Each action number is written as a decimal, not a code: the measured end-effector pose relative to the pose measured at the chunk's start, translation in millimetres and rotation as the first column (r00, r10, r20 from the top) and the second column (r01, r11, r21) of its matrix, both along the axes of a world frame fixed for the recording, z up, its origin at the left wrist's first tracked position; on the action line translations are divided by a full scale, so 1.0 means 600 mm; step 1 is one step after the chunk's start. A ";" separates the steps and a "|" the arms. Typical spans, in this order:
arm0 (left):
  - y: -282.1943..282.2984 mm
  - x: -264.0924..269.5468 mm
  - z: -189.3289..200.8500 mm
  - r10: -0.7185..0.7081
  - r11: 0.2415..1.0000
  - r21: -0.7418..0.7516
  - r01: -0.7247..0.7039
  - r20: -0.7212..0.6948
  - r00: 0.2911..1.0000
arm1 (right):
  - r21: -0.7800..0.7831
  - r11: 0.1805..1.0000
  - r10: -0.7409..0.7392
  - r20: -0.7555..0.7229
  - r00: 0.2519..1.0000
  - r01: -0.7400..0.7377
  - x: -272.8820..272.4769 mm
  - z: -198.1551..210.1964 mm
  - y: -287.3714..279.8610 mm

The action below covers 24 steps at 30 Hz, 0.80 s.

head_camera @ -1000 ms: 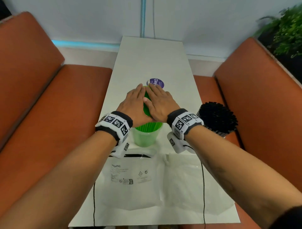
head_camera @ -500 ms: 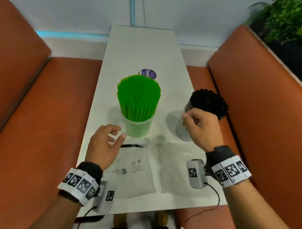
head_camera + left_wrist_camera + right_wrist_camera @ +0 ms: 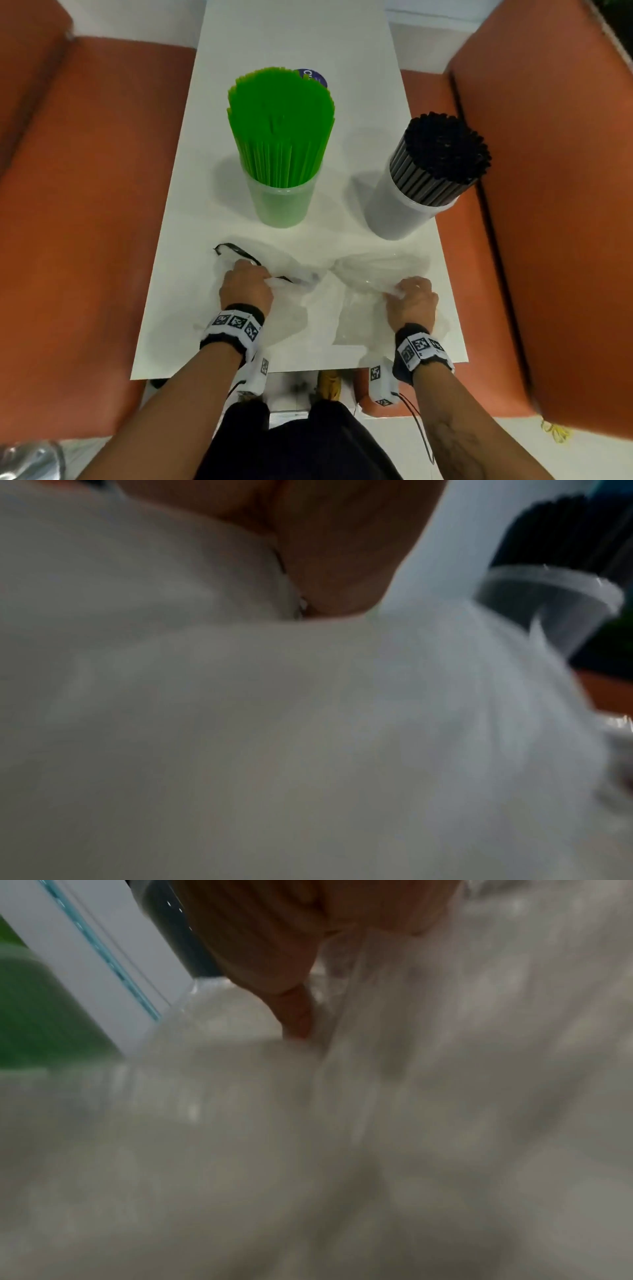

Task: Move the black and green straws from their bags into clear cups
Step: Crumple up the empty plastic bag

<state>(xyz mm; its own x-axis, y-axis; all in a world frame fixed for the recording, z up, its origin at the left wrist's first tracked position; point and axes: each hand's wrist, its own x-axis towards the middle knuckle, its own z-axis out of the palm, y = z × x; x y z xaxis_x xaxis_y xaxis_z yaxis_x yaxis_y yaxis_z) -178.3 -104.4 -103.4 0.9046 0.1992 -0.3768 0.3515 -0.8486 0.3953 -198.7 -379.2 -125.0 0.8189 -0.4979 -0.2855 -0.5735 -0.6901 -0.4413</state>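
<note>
Green straws (image 3: 280,126) stand bunched in a clear cup (image 3: 280,205) at the table's middle. Black straws (image 3: 442,150) fill a second clear cup (image 3: 394,212) near the right edge, leaning right. Two empty clear plastic bags lie crumpled at the near end. My left hand (image 3: 245,284) grips the left bag (image 3: 294,270), which has a black strip. My right hand (image 3: 412,298) grips the right bag (image 3: 373,267). Both wrist views are blurred; the left wrist view shows bag plastic (image 3: 240,723) and the black-straw cup (image 3: 548,601), the right wrist view my fingers (image 3: 294,1015) in plastic (image 3: 377,1123).
The white table (image 3: 294,34) is narrow, with orange bench seats on the left (image 3: 85,205) and right (image 3: 548,171). A purple round sticker (image 3: 313,77) shows behind the green straws. The near table edge (image 3: 308,371) is just behind my wrists.
Both hands left the green straws, drew back toward the near edge and took hold of the two bags, which are now crumpled. The head view tilted down.
</note>
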 end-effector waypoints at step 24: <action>0.434 -0.298 0.058 0.816 -0.469 -0.883 0.008 -0.431 0.385 | 0.213 0.017 0.909 0.404 0.104 -0.977 -0.054 0.122 0.786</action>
